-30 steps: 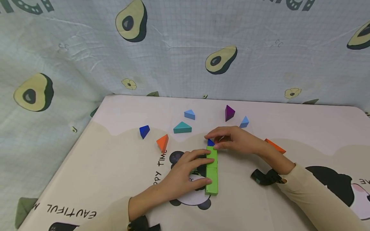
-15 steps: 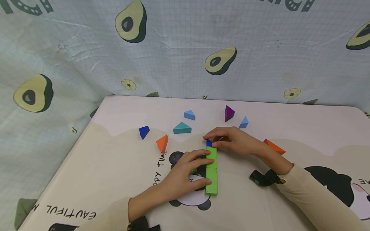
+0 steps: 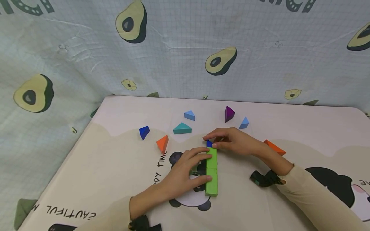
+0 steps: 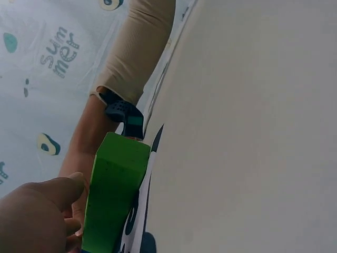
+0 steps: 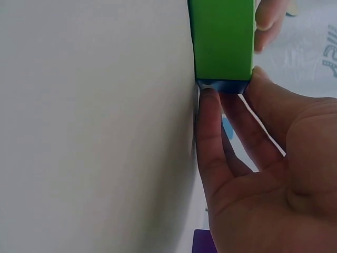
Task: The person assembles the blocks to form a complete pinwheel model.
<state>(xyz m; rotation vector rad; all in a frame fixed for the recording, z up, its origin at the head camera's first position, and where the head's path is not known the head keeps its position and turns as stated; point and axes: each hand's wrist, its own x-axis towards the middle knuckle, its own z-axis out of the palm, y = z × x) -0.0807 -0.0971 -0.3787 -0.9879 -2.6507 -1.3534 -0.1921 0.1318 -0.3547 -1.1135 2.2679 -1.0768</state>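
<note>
Two green blocks, a near one [image 3: 212,184] and a far one [image 3: 213,162], lie end to end in a straight row on the table. At the row's far end sits a blue triangular block [image 3: 209,144], partly covered by fingers. My right hand [image 3: 235,140] pinches this blue piece between thumb and fingers; in the right wrist view its blue edge [image 5: 229,86] meets the green end. My left hand [image 3: 183,175] lies along the row's left side, fairly straight fingers and thumb touching the green blocks. The left wrist view shows a green block [image 4: 117,184] beside the thumb.
Beyond the hands lie loose triangular blocks: dark blue [image 3: 144,132], orange [image 3: 163,144], teal [image 3: 182,128], light blue [image 3: 189,115], purple [image 3: 229,114] and another light blue [image 3: 244,123]. A second orange piece [image 3: 274,147] is partly behind the right forearm. Avocado-print cloth [image 3: 173,77] hangs behind the table.
The blue triangular block shifts slightly left with my right hand, lining up with the green row. My left fingertips slide a little toward the far end.
</note>
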